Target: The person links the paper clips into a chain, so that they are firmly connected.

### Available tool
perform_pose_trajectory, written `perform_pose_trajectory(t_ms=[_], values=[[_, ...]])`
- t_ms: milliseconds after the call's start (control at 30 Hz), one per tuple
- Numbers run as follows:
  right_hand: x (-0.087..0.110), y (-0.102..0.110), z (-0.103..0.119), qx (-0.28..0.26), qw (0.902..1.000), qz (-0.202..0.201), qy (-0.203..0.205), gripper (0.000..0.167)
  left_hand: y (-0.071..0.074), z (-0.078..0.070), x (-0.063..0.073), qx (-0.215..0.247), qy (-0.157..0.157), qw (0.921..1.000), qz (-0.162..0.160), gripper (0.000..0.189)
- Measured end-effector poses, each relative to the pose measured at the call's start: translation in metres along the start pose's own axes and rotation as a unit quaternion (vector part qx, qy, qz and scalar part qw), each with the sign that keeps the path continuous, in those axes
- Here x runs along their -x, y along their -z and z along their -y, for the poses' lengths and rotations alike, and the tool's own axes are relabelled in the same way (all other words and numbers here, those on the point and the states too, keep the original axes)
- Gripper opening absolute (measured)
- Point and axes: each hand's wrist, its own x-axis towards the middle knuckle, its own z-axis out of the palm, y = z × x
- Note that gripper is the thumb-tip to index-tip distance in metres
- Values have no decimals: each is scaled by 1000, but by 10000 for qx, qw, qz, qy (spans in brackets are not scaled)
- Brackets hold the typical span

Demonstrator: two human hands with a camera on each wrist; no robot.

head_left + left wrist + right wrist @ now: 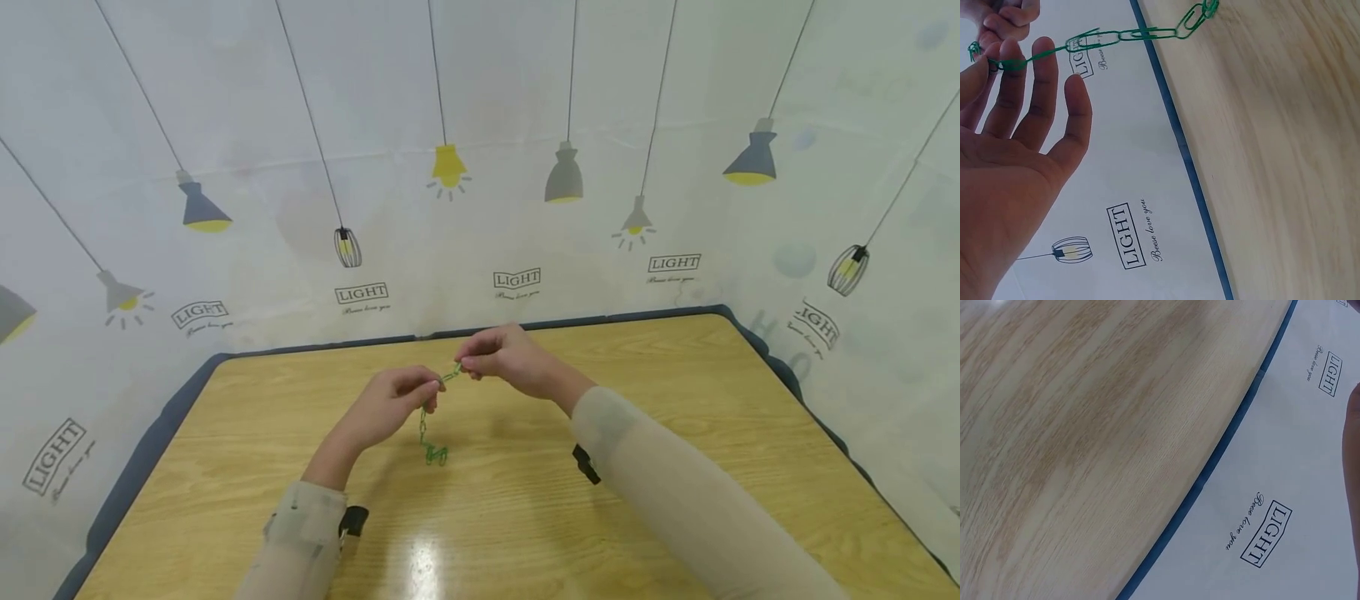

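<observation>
A chain of green paper clips (423,427) runs between both hands, above the wooden table. My left hand (392,405) pinches it between thumb and index finger, the other fingers spread loosely in the left wrist view. From there several linked paper clips (1147,34) hang down, and the lower end bunches at the tabletop in the head view. My right hand (512,360), higher and to the right, pinches the upper end of the chain, with a short stretch of clips between the two hands. In the right wrist view only an edge of the right hand (1352,469) shows.
The wooden table (675,433) has a dark blue edging (540,324) along its far side. Behind it stands a white wall covering (480,233) printed with hanging lamps and the word LIGHT. Small black objects (354,521) sit at both sleeve cuffs.
</observation>
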Motion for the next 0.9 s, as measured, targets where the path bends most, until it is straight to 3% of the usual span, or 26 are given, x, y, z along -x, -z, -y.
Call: perform_pose_trajectory(t_ms=[433,667,900], values=[[10,19,-1,-15,9999,-103,73,21,1,5,0,-49,166,9998,-75,24],[17,42,8,-742,9969,-243,124,15,10,6,5,-69,301,9995,-46,25],[25,66,8,-769,9962,-347,225,12,20,10,8,-267,392,9988,-81,29]])
